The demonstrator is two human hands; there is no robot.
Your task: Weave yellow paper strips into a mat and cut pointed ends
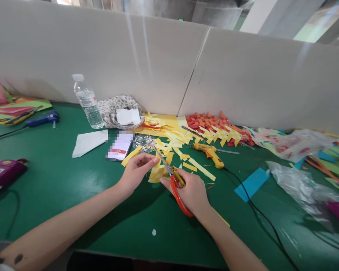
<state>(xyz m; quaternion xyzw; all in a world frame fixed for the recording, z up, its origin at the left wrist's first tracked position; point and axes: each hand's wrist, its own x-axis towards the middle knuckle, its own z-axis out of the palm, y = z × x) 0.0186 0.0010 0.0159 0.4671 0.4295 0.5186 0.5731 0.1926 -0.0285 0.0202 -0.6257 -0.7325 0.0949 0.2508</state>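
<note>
My right hand (194, 189) is closed round a pair of scissors (177, 190) with red handles, blades pointing up and left. Its thumb also touches a woven piece of yellow paper strips (158, 174), in two shades of yellow. My left hand (137, 171) pinches the left side of this woven piece between thumb and fingers. The scissor blades lie over its upper strips; whether they are apart is too small to tell. Cut yellow strips (199, 168) are scattered just beyond and to the right.
A yellow glue gun (210, 153) trails a black cord right. Behind lie red and yellow woven paper pieces (211, 126). A phone (120, 146), water bottle (88, 103) and patterned cloth bag (113, 109) stand left; a purple power strip (6, 177) lies far left, plastic bags (302, 188) right.
</note>
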